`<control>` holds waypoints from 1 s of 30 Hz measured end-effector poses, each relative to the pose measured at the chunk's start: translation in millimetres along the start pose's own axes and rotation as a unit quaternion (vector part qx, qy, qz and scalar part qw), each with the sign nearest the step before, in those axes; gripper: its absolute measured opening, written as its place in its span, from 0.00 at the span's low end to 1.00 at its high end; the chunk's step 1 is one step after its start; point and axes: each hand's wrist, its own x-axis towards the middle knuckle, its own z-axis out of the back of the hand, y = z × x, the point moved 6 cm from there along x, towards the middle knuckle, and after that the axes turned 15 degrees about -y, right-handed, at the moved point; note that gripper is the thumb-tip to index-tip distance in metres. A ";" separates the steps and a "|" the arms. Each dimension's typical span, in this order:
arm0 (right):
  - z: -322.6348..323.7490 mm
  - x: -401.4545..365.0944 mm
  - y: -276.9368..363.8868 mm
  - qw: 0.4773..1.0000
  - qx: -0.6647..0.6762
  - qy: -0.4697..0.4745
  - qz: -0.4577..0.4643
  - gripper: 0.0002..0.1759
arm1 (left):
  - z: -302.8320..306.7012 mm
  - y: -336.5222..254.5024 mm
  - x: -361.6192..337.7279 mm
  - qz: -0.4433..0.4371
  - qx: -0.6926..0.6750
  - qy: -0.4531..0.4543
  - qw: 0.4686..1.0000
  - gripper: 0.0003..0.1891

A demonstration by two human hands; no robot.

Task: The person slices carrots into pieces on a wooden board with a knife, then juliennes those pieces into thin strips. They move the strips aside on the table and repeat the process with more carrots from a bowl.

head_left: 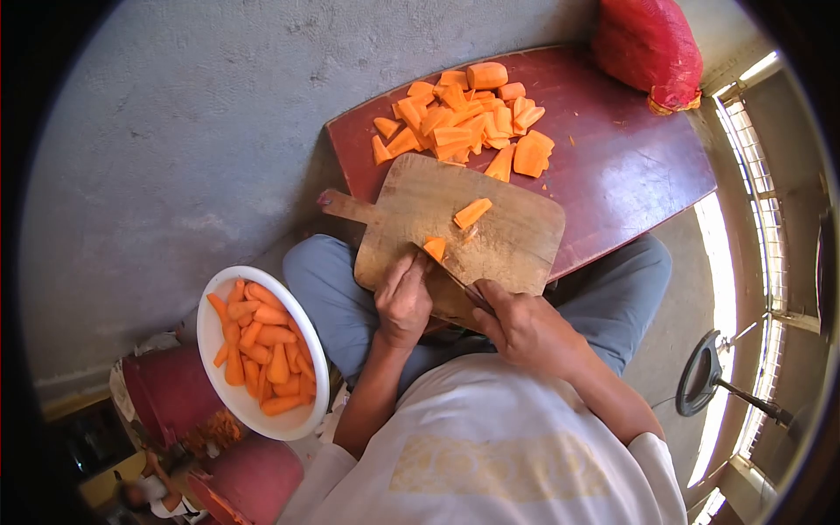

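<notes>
Your left hand (402, 302) pinches one orange carrot piece (435, 248) against the single wooden paddle-shaped cutting board (516, 236). Your right hand (525, 328) is closed around one thin-bladed knife (462, 287). One second cut piece (472, 213) lies near.

Simple home food-prep corner at floor level, bare grey concrete floor (219, 114), low dark red table (630, 166) with wooden cutting board (516, 236) and heap of cut carrot (464, 118), white bowl (206, 346) of peeled carrots, red mesh sack (647, 44), barred window (761, 175)
</notes>
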 end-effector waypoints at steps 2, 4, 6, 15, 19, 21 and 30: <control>0.6 -1.4 -1.5 1.000 0.013 -0.018 0.020 0.16 | 0.5 0.5 -1.1 0.007 -0.002 -0.002 1.000 0.16; 7.1 -2.2 -1.7 0.997 0.052 -0.048 0.034 0.17 | -1.7 -2.9 3.5 0.006 -0.002 -0.006 1.000 0.17; 18.8 -5.8 -4.4 0.989 0.116 -0.083 0.042 0.19 | -4.4 -5.2 10.3 0.092 -0.036 0.031 0.995 0.19; 52.0 -35.6 -45.8 0.973 0.168 -0.130 -0.096 0.20 | -57.8 13.9 34.7 0.015 -0.057 0.175 0.983 0.15; 41.5 -43.4 -56.1 0.968 0.188 -0.149 -0.076 0.22 | -106.5 39.8 83.9 -0.082 -0.039 0.170 0.981 0.12; 41.6 -43.9 -51.7 0.966 0.189 -0.168 -0.055 0.22 | -126.6 43.9 106.2 -0.116 -0.033 0.157 0.980 0.13; 42.2 -52.3 -79.8 0.954 0.208 -0.209 -0.058 0.25 | -96.6 -6.9 97.4 -0.001 -0.080 0.225 0.971 0.18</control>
